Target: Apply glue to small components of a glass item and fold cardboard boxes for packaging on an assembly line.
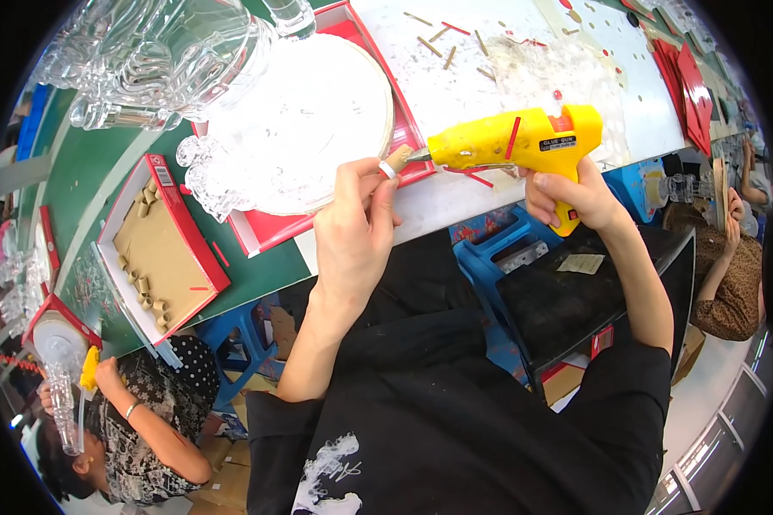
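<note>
In my right hand is a yellow glue gun, its handle gripped and its nozzle pointing left. The metal tip meets, or nearly meets, a small tan roll pinched between the fingers of my left hand. A white band shows beside the roll; whether it is on a finger or on the roll I cannot tell. Just left of my left hand, a round white disc lies in a red-edged box tray. Clear glass-like pieces rest on and beside the disc.
An open red-edged box holding several tan rolls lies at the left. Thin strips litter the white worktop. Red sheets are at the far right. Blue stools and a black shelf stand below. Co-workers sit at either side.
</note>
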{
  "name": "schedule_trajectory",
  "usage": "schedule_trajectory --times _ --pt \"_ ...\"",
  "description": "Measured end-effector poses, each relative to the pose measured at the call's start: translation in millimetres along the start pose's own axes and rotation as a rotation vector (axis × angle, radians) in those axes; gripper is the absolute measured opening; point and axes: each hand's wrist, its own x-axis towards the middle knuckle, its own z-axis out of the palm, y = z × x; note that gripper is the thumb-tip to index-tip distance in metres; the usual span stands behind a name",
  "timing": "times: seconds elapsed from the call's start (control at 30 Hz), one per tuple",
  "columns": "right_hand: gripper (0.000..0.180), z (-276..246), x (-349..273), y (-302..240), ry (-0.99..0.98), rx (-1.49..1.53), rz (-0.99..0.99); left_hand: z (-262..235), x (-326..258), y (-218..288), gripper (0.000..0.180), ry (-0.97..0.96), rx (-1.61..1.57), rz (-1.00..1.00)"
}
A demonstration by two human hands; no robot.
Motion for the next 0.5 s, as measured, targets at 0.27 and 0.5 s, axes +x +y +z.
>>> schedule_trajectory --times 0.27,0.5 --pt "0.024 -1 1 -3 0.024 -0.046 0.014 0 0 -1 0.014 -0.003 0.024 0.004" --pt "0.026 -26 -2 -1 0.103 -0.195 -0.069 4 1 0 0.013 0.005 0.122 0.016"
